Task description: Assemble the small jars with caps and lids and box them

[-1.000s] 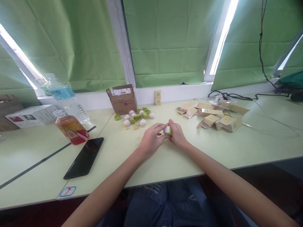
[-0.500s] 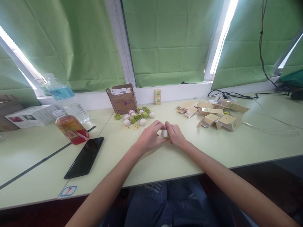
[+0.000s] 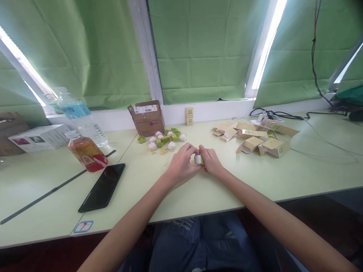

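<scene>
My left hand (image 3: 180, 165) and my right hand (image 3: 210, 162) meet at the middle of the pale green table (image 3: 198, 189). Both pinch one small white and green piece (image 3: 198, 159) between their fingertips, just above the tabletop. Behind the hands lies a heap of several small green and white pieces (image 3: 164, 140) with a few yellow clips in front of it. A pile of tan folded cartons (image 3: 255, 138) lies to the right of my right hand.
A brown cardboard box (image 3: 146, 118) stands by the window sill, two small tan boxes (image 3: 188, 115) stacked beside it. At left are a black phone (image 3: 102, 187), a red drink bottle (image 3: 86, 152), a water bottle (image 3: 76, 115) and a white box (image 3: 38, 136). Cables (image 3: 279, 114) lie at the back right.
Both hands drew slightly nearer to me with the small piece and turned it between the fingertips; they have barely shifted since half a second ago.
</scene>
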A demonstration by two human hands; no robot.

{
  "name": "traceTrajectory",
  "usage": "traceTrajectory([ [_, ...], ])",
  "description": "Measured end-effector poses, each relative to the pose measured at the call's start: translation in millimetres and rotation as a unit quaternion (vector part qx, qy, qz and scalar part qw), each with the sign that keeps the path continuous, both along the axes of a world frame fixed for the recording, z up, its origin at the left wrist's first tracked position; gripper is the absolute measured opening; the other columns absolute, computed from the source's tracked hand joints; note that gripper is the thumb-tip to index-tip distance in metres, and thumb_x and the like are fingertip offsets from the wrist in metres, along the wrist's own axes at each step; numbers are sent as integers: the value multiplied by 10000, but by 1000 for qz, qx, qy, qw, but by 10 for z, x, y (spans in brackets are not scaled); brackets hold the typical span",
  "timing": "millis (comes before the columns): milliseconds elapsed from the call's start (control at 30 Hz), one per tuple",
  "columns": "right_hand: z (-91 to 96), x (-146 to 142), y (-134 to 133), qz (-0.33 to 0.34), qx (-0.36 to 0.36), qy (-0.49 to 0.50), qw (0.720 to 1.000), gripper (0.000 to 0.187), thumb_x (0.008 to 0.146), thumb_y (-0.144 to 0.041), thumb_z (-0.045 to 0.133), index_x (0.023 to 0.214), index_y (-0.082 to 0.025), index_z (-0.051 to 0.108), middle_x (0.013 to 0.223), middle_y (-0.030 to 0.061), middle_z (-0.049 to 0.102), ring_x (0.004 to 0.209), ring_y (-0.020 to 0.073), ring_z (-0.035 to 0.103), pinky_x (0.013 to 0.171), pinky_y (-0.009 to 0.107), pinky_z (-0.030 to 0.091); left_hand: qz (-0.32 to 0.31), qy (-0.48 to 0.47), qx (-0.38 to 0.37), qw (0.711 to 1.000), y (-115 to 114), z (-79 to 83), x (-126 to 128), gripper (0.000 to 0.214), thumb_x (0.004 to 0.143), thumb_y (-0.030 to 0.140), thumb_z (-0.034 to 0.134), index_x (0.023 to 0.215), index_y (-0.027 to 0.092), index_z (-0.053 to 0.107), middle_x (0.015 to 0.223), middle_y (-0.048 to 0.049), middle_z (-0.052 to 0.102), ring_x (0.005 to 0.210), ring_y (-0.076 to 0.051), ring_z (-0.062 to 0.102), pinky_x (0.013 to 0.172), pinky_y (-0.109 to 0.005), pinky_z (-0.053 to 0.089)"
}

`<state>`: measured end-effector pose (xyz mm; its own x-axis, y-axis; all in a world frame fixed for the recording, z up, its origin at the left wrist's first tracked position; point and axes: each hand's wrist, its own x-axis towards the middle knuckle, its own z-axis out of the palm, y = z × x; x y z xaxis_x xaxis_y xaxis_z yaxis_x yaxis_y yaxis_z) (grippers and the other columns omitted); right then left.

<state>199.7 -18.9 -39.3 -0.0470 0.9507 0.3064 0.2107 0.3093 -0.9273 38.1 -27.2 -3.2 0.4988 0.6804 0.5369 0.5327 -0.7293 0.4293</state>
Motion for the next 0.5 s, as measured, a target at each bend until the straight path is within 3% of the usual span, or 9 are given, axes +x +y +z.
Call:
traceTrajectory([
  [133,-1,8,18,2,3,-15,1000,658,1012,-665,341,584,-212,552,355,-19,434,349,140,456,414,277,350,25,27,27,999,6,18,-17,291,750,317,811,927,215,603,1005,-47,619,937,-228,599,707,-333,522],
  [233,20,25,19,-17,32,-21,999,661,1014,-676,312,606,-214,550,403,-7,470,402,149,485,459,280,381,6,8,21,1000,-2,24,-26,293,778,331,813,970,222,620,1009,-46,636,944,-222,607,727,-335,536],
  [367,62,58,1,-59,120,-52,990,641,1023,-680,251,748,-212,592,614,33,595,578,170,547,570,283,426,-33,-123,-72,989,-12,21,1,418,835,444,773,1142,219,598,1016,-52,640,952,-196,619,756,-326,583],
  [500,71,78,-18,-58,170,-89,980,607,1041,-644,199,818,-220,573,705,44,621,630,178,543,634,295,441,3,-201,-171,964,5,15,24,383,859,522,720,985,169,641,943,-72,655,901,-196,634,639,-283,564],
])
